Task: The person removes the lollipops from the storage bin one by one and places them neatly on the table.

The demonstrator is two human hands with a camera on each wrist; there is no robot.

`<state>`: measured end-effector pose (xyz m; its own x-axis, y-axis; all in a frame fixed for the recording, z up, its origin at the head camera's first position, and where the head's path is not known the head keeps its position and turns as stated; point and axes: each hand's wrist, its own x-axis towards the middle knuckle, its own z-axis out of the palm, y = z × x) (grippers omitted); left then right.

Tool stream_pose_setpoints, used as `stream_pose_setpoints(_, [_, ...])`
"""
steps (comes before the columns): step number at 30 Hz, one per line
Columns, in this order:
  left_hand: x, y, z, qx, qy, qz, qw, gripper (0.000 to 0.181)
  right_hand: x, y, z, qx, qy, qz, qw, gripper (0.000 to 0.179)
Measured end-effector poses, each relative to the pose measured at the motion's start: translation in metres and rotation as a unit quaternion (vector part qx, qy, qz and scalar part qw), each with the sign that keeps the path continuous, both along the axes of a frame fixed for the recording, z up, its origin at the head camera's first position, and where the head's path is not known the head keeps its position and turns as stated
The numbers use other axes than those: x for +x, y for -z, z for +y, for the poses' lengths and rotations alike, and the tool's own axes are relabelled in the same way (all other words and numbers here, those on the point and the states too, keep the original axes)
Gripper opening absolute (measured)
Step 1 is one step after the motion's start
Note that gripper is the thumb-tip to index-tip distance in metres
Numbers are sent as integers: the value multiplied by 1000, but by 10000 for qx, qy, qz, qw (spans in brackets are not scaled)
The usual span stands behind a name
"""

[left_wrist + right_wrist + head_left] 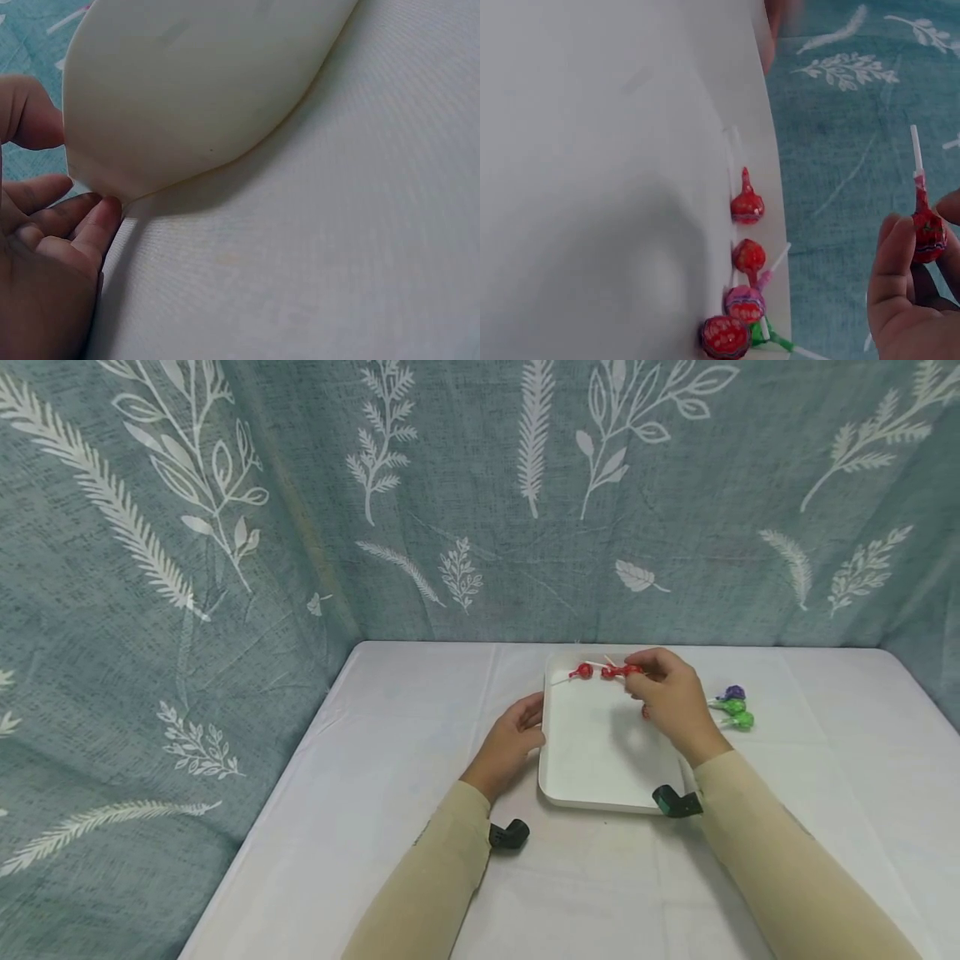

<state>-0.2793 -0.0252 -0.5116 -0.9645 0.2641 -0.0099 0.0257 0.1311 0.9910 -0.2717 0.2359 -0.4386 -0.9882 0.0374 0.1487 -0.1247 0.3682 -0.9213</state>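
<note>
My left hand [512, 745] grips the left side of a white tray [555, 760]. In the left wrist view, the fingers [94, 225] meet the base of the tray wall while another digit touches its rim. Over the tray's far right part is my right hand [675, 697], pinching a red-wrapped lollipop [930, 234] by its round head, white stick upward in the right wrist view. Along the tray's far edge lie several red lollipops [582, 671]; the right fingers partly cover that group from the head camera. A pink-and-red lollipop [745, 304] is among them.
Right of the tray, two green lollipops [741, 721] and a purple lollipop [735, 692] lie on the white-covered table [832, 793]. A blue-green curtain [480, 568] with white leaf prints hangs behind and at the sides. Dark camera mounts [510, 834] protrude from both wrists.
</note>
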Motion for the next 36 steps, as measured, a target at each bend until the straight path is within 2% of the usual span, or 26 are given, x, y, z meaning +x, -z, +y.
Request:
stream_pose_setpoints(9, [1,-1,0,22,-4,39,10000,77,6,0,13,-319,139,-133,9993,36])
stream_pose_setpoints(20, [1,-2,0,39,-2,43,10000,77,11,-1,23,-337,196,-50,9992,39])
stream_pose_setpoints(36, [1,-1,1,-64,-31,42,10000,76,27,1,42,-197,299,-33,9994,38])
